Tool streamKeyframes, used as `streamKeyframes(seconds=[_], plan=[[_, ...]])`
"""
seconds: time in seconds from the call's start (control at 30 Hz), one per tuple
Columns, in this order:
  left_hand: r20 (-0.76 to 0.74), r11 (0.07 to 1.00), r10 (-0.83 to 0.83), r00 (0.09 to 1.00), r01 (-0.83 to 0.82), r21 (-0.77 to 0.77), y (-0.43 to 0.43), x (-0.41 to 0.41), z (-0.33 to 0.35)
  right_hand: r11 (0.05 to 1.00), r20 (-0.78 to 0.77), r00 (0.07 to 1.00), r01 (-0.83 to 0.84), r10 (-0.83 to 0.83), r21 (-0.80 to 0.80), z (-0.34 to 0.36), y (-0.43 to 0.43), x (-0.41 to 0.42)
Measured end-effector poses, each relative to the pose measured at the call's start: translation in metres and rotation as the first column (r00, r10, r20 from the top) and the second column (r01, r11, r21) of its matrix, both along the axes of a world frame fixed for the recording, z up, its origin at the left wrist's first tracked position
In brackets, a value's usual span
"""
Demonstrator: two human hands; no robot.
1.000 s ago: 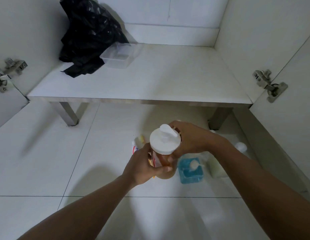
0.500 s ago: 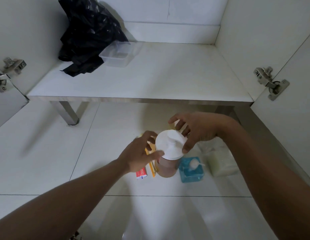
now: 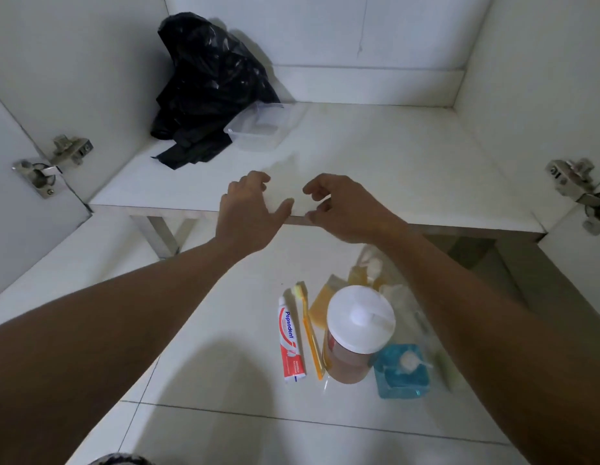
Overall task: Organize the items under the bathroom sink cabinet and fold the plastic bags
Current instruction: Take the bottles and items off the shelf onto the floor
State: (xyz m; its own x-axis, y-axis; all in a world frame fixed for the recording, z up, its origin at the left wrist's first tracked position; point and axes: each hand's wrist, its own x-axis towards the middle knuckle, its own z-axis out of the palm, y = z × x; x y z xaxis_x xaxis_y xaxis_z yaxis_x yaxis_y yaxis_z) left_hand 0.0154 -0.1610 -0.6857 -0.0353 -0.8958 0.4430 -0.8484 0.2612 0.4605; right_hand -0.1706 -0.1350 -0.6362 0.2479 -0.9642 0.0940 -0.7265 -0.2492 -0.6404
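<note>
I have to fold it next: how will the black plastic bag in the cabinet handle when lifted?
Probably floppy: the black plastic bag sits crumpled in a slumped heap. Likely light and slippery, given its thin glossy film. It seems to touch the clear container, which may shift.

Black bag (image 3: 208, 92) crumpled in back-left corner; pump bottle (image 3: 359, 333) upright.

- My left hand (image 3: 248, 216) and right hand (image 3: 342, 209) hover side by side over the front edge of the cabinet shelf (image 3: 392, 162), fingers loosely curled, holding nothing.
- Back left on the shelf: a crumpled black plastic bag (image 3: 208, 85) and, just beside it, a clear container (image 3: 258, 129).
- Down on the floor (image 3: 225, 431): toothpaste tube (image 3: 291, 344), orange toothbrush (image 3: 310, 333) alongside, white-capped pump bottle (image 3: 359, 327) upright, blue bottle (image 3: 401, 374) next to it.
</note>
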Motion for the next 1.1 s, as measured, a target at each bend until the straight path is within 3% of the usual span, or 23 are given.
streamKeyframes(seconds=[0.1,0.23,0.33,0.53,0.67,0.77,0.9,1.0,1.1], plan=[[0.001,0.992,0.047,0.999,-0.047,0.117,-0.024,0.011,0.002,0.999,0.035,0.999,0.027,-0.026,-0.029,-0.014,-0.028,0.019],[-0.228,0.959,0.176,0.958,-0.115,0.258,-0.061,0.019,0.012,0.997,0.107,0.992,0.069,-0.067,-0.019,-0.022,-0.071,0.041],[-0.291,0.947,0.212,0.933,-0.122,0.298,-0.087,0.024,0.021,0.994,0.221,0.969,0.109,-0.113,0.032,-0.021,-0.102,0.049],[-0.135,0.934,0.311,0.941,-0.276,0.228,-0.124,0.033,0.02,0.987,0.262,0.957,0.147,-0.126,-0.062,-0.028,-0.156,0.065],[0.002,0.947,0.255,0.967,-0.251,0.2,-0.131,0.032,0.016,0.982,0.221,0.969,0.141,-0.111,-0.122,-0.035,-0.17,0.074],[0.006,0.957,0.232,0.973,-0.229,0.177,-0.133,0.035,0.013,0.975,0.218,0.967,0.167,-0.133,-0.144,-0.038,-0.167,0.075],[-0.224,0.977,0.198,0.954,-0.173,0.128,-0.117,0.036,0.013,0.961,0.324,0.932,0.222,-0.161,-0.162,-0.036,-0.153,0.076],[-0.456,0.984,0.177,0.872,-0.166,0.065,-0.097,0.035,0.014,0.937,0.362,0.91,0.287,-0.201,-0.201,-0.034,-0.138,0.07],[-0.53,0.972,0.227,0.817,-0.227,0.067,-0.072,0.034,0.011,0.938,0.397,0.895,0.294,-0.203,-0.185,-0.034,-0.116,0.064]])
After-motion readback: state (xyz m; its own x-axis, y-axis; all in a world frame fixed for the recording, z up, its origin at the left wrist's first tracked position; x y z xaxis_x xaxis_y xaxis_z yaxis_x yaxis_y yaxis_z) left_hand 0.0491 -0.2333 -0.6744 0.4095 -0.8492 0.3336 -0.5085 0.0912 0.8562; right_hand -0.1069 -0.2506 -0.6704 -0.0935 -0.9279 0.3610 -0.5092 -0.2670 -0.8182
